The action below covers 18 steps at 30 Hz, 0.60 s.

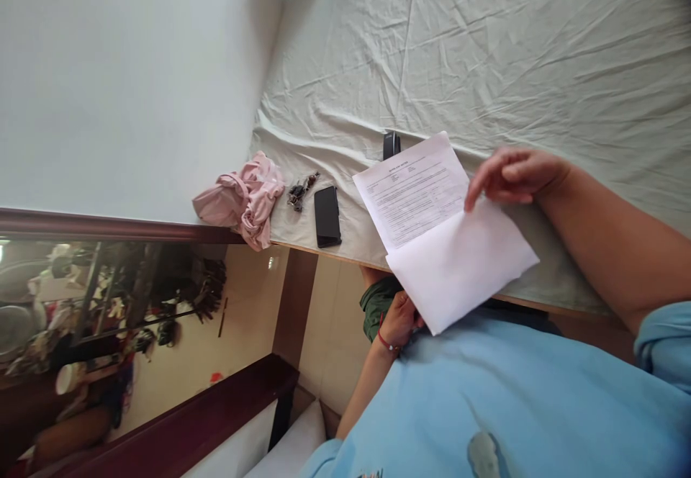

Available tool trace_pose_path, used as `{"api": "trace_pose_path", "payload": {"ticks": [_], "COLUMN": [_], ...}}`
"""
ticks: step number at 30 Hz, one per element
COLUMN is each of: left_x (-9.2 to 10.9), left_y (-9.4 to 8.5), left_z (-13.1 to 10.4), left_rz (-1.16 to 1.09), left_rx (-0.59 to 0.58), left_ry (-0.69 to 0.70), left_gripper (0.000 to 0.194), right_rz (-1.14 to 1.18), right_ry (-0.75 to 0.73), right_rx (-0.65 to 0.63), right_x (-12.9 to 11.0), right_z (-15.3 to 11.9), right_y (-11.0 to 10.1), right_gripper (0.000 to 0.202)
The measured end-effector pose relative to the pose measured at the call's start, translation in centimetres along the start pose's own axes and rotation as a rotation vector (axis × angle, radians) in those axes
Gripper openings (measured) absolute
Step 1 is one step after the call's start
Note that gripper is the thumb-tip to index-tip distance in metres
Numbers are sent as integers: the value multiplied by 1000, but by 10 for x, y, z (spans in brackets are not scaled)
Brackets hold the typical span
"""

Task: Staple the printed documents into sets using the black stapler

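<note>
A printed sheet lies on the cloth-covered table, with a blank white sheet folded over or lying across its lower part and reaching past the table edge. Above the right side of the papers is my right hand, fingers apart and slightly curled, fingertips at or just over the sheet; nothing is held in it. Below the blank sheet's lower left corner, near my lap, my left hand is curled closed by the shirt. What it holds, if anything, is hidden.
Left of the papers are a black phone, a bunch of keys and a crumpled pink cloth. A dark object sits behind the printed sheet. A white wall borders the table at the left, above a dark red rail.
</note>
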<state>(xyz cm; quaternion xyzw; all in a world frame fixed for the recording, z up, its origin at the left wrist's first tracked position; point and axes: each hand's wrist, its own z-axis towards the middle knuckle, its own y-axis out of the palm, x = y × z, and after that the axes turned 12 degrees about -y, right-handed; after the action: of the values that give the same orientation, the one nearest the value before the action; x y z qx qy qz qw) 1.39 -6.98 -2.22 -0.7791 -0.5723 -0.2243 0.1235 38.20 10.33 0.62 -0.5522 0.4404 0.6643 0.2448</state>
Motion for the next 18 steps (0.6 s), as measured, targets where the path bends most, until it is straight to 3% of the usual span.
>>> {"api": "trace_pose_path", "payload": {"ticks": [3,5,8,11,14,18], "left_x": [1,3,4,5,4,2], "left_y": [0,1,3,3,3,2], "left_z": [-2,-3,-4,-5,-5,-5], "left_rz": [54,66,98,133,167,189], "left_rx": [-17,-13,-4,-5,-19,-36], "left_ry": [25,29,75,96,118,130], "left_gripper": [69,73,75,75,76,74], "right_rz": [38,-11,-190,-341,-346,-288], "right_ry": [-334,-442,-478,-373,-320,-365], "right_rx": [542,748,770,766,823,743], "right_x": [3,8,17,20,17,16], "right_z": [11,19,28,32,34,34], "right_y": [0,-1,-1,3,6,4], "right_gripper": [48,34,30,37,46,46]}}
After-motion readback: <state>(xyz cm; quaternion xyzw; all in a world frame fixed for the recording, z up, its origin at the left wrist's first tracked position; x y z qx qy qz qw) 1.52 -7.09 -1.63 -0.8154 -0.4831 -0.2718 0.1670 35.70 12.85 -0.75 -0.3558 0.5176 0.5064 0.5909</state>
